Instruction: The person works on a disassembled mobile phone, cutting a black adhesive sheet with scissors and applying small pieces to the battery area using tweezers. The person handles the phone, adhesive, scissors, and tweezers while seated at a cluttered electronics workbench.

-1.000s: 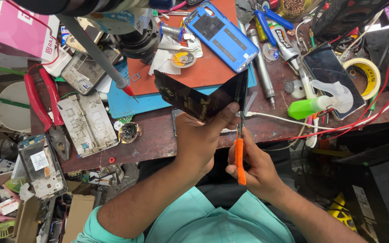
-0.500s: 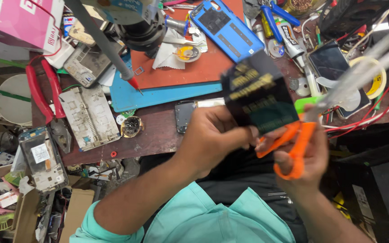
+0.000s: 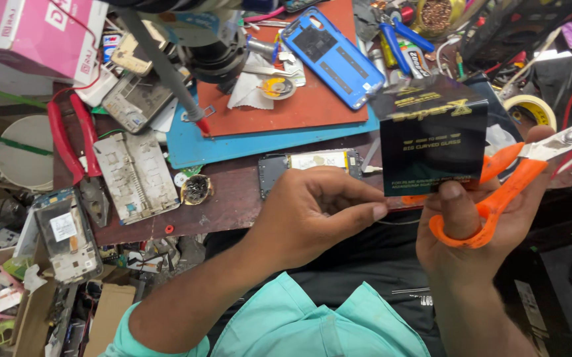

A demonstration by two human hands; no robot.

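- Scissors (image 3: 530, 165) with orange handles sit in the right hand (image 3: 478, 231); its thumb goes through the lower loop and the grip is clenched around both handles, steel blades pointing up and right.
- Held up just left of the scissors is a black glossy packet (image 3: 435, 142), flat and rectangular with gold and pale print; its lower edge appears pinched under the right thumb, the same hand that holds the scissors.
- Left hand (image 3: 312, 211), left of the scissors, has its fingertips drawn together just short of the packet's lower left corner; whether they pinch anything I cannot tell.
- By my judgement the work is early: the packet looks whole, with no cut edge showing, and the blades are not on it yet.
- Farther left of the scissors, on the cluttered surface (image 3: 233, 198), lies an opened phone (image 3: 309, 165) with its pale battery exposed.
- Above that, a blue phone back cover (image 3: 332, 56) rests on a red mat (image 3: 306, 99).
- Far left of the scissors lie red-handled pliers (image 3: 77, 155).
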